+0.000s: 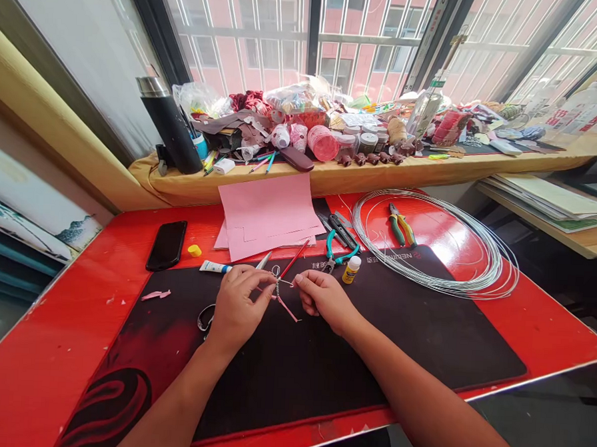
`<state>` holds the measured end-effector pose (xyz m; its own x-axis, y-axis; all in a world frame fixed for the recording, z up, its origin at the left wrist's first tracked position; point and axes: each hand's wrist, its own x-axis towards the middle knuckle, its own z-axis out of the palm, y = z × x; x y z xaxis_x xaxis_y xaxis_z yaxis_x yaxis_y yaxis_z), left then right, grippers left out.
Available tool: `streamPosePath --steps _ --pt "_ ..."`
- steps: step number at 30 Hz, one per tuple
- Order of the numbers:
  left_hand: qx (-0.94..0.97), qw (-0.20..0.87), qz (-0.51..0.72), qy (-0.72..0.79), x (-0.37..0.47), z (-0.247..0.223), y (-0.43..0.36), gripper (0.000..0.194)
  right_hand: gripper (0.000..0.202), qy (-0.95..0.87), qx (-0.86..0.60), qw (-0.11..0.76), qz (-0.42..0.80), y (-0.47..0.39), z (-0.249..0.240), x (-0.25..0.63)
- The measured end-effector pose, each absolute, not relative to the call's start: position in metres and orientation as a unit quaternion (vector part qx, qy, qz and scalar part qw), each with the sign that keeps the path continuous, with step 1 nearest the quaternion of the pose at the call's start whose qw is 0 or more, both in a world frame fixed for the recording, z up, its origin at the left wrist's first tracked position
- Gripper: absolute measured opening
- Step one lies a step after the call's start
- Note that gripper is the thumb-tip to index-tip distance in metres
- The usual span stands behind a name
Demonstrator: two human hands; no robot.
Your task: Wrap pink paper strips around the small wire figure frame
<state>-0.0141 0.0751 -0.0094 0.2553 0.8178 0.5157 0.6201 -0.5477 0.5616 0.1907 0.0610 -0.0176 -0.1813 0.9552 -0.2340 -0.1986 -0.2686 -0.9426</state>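
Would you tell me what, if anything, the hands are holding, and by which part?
The left hand pinches a small wire figure beside its twisted middle; the right hand is at one wire end, its grip unclear.

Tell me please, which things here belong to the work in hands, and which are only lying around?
Likely in the work:
- twisted wire piece between left hand and right hand
- wire coil
- teal-handled pliers
- pink paper

Seemingly just lying about:
- phone
- black flask
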Motion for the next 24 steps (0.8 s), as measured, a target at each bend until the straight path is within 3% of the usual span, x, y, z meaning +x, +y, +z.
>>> streamPosePath --steps 10,24 --pt "0.797 0.090 0.338 0.492 -0.015 -0.018 0.076 0.010 0.039 -0.437 -0.480 0.493 0.579 0.064 -0.015 0.196" --pt "0.813 0.099 0.269 0.507 -0.013 -0.022 0.074 0.012 0.040 -0.454 -0.478 0.474 0.583 0.062 -0.014 0.195"
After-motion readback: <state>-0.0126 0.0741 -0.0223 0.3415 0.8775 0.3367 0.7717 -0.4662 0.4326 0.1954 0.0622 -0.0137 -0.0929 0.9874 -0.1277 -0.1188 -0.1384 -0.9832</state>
